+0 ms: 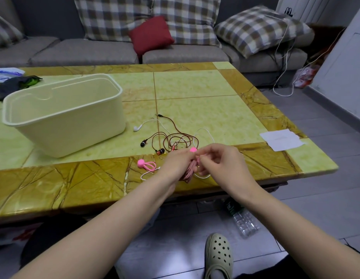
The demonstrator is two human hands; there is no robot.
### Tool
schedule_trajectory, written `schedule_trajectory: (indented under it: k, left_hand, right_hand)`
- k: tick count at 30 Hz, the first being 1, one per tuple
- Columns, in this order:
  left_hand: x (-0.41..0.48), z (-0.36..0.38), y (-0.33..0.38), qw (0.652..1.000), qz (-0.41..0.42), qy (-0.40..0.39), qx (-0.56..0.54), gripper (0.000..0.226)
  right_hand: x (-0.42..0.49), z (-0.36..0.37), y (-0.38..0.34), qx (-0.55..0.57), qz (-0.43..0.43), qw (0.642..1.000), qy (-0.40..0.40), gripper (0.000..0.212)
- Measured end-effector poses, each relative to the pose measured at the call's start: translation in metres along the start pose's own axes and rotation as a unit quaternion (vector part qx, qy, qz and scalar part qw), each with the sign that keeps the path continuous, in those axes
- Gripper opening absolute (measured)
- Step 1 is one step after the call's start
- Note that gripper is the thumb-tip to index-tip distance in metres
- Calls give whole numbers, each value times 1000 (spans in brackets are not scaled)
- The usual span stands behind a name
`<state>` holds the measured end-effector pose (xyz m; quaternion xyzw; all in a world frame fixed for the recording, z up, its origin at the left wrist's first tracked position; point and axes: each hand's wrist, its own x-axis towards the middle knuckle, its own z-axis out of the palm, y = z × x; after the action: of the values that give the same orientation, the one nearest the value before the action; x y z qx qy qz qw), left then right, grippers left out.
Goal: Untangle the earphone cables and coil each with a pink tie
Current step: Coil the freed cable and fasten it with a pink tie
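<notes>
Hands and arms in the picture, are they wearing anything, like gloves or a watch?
No. The left hand and right hand wear no gloves, and no rings or watch show. The left forearm and right forearm are uncovered too, with no sleeve in view.

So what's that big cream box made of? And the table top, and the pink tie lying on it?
The box looks like plastic: smooth matte cream, thin moulded walls, rolled rim. The table top seems polished stone or stone-look tile: glossy, veined, straight joints. The loose pink tie is probably soft rubber or silicone: a bendy loop with a ball end.
</notes>
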<state>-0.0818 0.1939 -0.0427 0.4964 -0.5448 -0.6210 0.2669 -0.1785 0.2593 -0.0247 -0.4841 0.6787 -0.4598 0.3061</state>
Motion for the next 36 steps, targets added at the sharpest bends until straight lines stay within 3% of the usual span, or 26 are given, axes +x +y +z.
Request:
schedule_trajectory:
  k: [3,6,11,15,18,24,29,36]
  left_hand:
    - [-1,-2,-1,998,23,3,53,36]
    - [0,-7,-2,998,17,-21,64,36]
    - [2,-14,-5,996,-2,-45,83,28]
    - [3,-14,-3,995,5,-45,84,32]
    - [2,-12,0,995,19,-50,90,27]
    - [5,6,-2,989,49,-45,134,22]
    - [4,4,-2,984,66,-56,153,20]
    - [2,4,-13,974,126,-40,186,23]
  right_hand:
    - [6,1,2,109,91,990,-17,20]
    - [5,2,5,163,119,978,-52,10]
    - [4,-5,11,-23,64,993,-99,15]
    - [3,-6,12,-130,-24,989,-62,11]
    - [2,-13,9,-233,-114,962,-81,6]
    - [19,-29,-9,-382,-165,901,-122,11]
    - [26,-31,1,-252,-104,955,-120,6]
    - [28,-30,16,-227,-109,963,-99,15]
